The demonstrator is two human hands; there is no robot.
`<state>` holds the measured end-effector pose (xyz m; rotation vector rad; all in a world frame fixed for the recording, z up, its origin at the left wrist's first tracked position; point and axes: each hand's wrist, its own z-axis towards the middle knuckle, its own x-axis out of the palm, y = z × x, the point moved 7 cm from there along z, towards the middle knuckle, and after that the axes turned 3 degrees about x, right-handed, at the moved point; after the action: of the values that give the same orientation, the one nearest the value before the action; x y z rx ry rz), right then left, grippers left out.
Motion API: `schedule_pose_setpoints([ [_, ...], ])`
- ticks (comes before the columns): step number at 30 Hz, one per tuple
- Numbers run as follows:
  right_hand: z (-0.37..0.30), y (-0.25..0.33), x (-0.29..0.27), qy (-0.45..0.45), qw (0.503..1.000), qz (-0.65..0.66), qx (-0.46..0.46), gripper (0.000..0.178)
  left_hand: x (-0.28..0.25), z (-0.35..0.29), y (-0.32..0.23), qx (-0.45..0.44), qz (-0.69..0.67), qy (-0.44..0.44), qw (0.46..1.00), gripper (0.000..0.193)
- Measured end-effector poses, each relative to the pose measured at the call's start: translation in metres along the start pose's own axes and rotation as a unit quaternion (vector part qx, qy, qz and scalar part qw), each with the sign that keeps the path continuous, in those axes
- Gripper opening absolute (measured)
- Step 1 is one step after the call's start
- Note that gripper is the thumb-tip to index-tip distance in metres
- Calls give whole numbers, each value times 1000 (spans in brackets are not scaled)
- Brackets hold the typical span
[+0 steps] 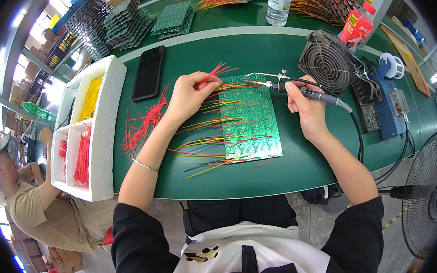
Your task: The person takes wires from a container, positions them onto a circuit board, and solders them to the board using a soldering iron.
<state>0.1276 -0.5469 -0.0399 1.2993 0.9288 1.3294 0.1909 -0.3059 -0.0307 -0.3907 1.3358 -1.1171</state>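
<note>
My left hand (188, 95) is closed around a small bunch of red wires (222, 70), whose ends stick out past the fingers over the board's upper left corner. In my right hand (307, 109) is a soldering iron (313, 94) with a thin metal guide tube above its tip. That tip points left, over the top edge of a green circuit board panel (258, 134). Rows of yellow, red and black wires (209, 121) stretch leftward from the panel. Beside my left forearm lies a loose pile of red wires (143, 124).
At left stands a white foam box (107, 134) with yellow and red wires; a black phone (149, 73) lies nearby. Far right are a square fan (327, 62), a blue device (393, 104) and a red bottle (356, 26). Board stacks (126, 25) stand behind. Another person (39, 195) sits left.
</note>
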Motion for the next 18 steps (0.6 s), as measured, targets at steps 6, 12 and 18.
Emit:
schedule_pose_setpoints([
  [6,-1,0,1,2,1000,5,-2,18,1,0,1,-4,9,-1,1000,16],
  [12,-1,0,1,6,1000,0,3,18,1,0,1,0,9,-6,1000,16],
  [18,-1,-1,1,8,1000,-13,3,19,1,1,-1,19,27,-2,999,15],
])
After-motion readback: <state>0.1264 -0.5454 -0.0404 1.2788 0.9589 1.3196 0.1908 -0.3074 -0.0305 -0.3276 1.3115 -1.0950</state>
